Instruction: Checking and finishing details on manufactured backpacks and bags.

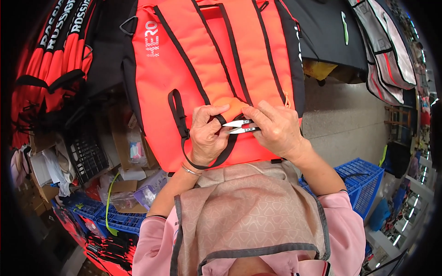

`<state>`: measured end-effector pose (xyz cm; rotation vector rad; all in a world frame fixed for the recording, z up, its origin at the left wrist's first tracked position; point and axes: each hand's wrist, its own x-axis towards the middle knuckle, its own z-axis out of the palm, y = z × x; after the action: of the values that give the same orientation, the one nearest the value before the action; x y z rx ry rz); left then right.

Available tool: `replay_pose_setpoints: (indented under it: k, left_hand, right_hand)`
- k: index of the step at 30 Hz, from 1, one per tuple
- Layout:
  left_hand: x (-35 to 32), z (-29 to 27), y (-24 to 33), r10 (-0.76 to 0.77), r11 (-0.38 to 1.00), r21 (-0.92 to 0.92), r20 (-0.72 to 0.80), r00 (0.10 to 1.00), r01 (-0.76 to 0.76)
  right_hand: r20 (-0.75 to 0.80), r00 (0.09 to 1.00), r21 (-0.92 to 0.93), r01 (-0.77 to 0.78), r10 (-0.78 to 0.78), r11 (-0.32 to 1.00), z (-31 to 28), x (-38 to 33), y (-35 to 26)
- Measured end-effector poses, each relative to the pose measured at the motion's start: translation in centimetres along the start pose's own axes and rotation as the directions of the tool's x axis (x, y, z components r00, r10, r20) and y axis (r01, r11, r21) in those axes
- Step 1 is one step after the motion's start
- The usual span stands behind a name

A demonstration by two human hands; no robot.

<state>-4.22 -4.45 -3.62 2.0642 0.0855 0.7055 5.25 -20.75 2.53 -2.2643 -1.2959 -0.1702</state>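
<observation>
A bright orange-red backpack point(161, 110) with black side panels lies back side up in front of me. Its two padded shoulder straps point(195, 50) run down toward my hands. My left hand point(202, 133) is closed, pinching black webbing point(225, 154) at the lower end of a strap; a loop of that webbing hangs round my left wrist. In my closed right hand point(278, 129) is a pair of thread snips point(240, 126), its two pale blades apart and pointing at the left fingers. The right fingertips also touch the strap's orange end.
Red-and-black padded pieces point(60, 55) are piled at the left. On the dark table point(317, 27) at upper right lies a slim white-and-green tool point(344, 28), beside grey bag parts point(386, 50). Blue plastic crates point(363, 184) stand low on both sides. A black crate point(85, 149) sits lower left.
</observation>
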Motion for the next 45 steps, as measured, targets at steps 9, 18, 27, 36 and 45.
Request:
replay_pose_setpoints:
  k: [9,18,27,36,45]
  left_hand:
    - [0.2,0.1,-0.2,0.026,0.999,0.027,0.016,1.0,-0.027]
    - [0.1,0.5,-0.5,-0.012,0.999,0.043,-0.02,1.0,0.012]
    - [0.6,0.3,0.1,-0.095,0.995,0.024,-0.023,0.995,0.095]
    - [0.5,0.8,-0.1,0.097,0.987,0.142,-0.109,0.989,-0.081]
    - [0.2,1.5,-0.9,0.238,0.947,0.244,-0.103,0.966,-0.207]
  right_hand:
    - [0.051,0.994,-0.144,0.103,-0.097,0.984,1.2,0.7,0.8]
    - [-0.334,0.934,-0.009,-0.138,0.127,0.99,-2.9,3.0,3.3]
    - [0.046,0.911,0.43,-0.388,0.41,0.815,-2.3,0.6,1.2]
    - [0.102,0.902,0.142,-0.431,0.42,0.891,-3.4,-0.6,-0.2]
    - [0.053,0.898,0.103,-0.439,0.436,0.892,-2.7,-0.4,-0.7]
